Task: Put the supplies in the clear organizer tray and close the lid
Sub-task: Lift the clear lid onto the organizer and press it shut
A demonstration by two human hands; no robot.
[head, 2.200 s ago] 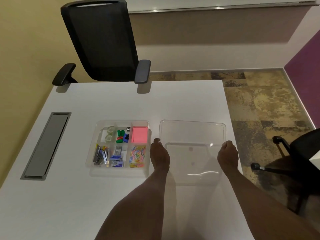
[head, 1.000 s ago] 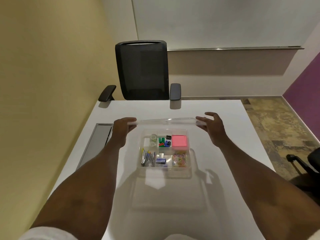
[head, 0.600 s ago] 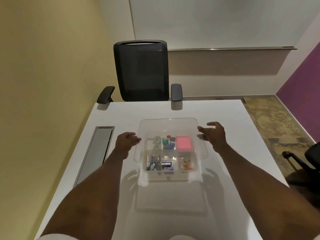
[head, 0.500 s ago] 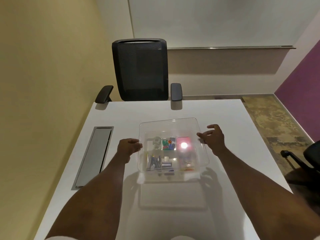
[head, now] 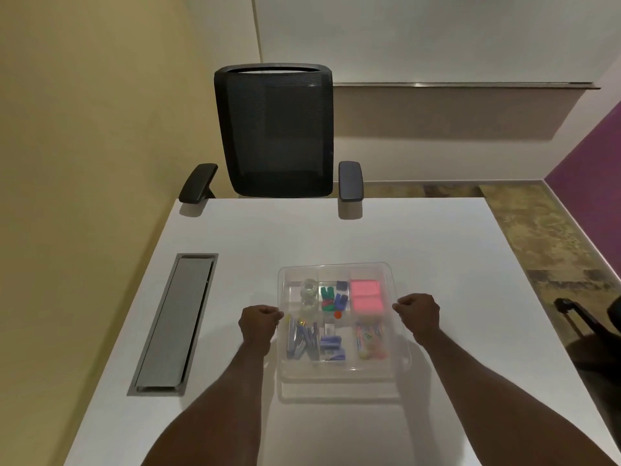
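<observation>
Two curled hands pinch the clear lid (head: pixel 336 274) over the organizer tray (head: pixel 339 386): left hand (head: pixel 260 324); right hand (head: pixel 418 312).

Clear organizer tray (head: pixel 401 359) flat on white desk, compartments filled: pink sticky notes (head: pixel 366 295), tape rolls (head: pixel 309 288), coloured paper clips (head: pixel 369 337), staple boxes (head: pixel 331 344). Clear lid (head: pixel 336 270) resting over tray, level.

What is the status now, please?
Left hand and right hand closed on the lid edges. Lid over the tray, supplies inside. Nothing in the way.
</observation>
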